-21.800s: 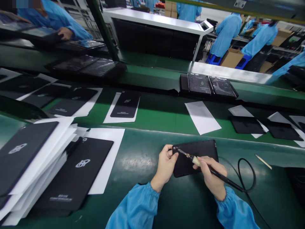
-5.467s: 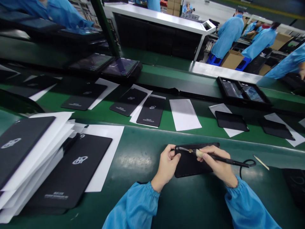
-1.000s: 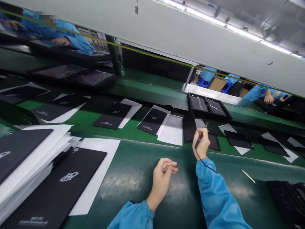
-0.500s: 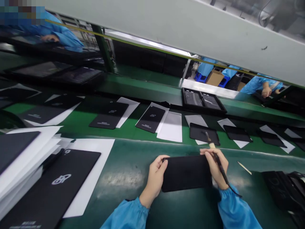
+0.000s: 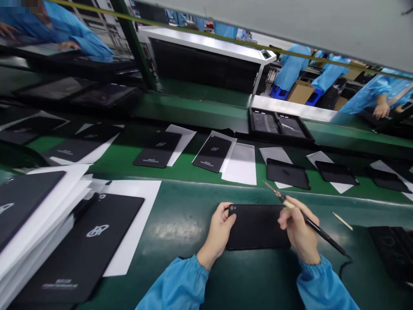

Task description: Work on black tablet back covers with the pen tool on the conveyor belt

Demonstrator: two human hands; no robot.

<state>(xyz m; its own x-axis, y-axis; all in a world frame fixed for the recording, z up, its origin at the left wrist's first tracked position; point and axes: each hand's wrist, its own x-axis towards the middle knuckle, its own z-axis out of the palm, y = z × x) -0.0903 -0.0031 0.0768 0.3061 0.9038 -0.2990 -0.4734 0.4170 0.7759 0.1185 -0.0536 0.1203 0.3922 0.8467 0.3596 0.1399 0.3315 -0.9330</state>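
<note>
My left hand (image 5: 220, 230) grips the left end of a black tablet back cover (image 5: 254, 228), thumb on its face near the upper left corner. A small round opening shows at that corner. In my right hand (image 5: 301, 228) is a soldering iron (image 5: 318, 228), held like a pen, its metal tip pointing up and left above the cover's far edge. The fingers of that hand are in front of the cover's right end; whether they touch it I cannot tell. To the left, a larger-looking black back cover (image 5: 97, 254) with a white logo lies on white paper (image 5: 142, 206).
Beyond the work surface runs a green belt (image 5: 106, 168) with several black covers on white sheets. A tray with two screens (image 5: 277, 122) stands behind it. At the right are a thin pale stick (image 5: 342, 220) and a dark folded item (image 5: 392, 254). Co-workers in blue (image 5: 293, 66) sit beyond.
My right hand has come off the cover's right corner and swung the soldering iron lower, tip toward the left. My left hand keeps its hold. The camera view has shifted.
</note>
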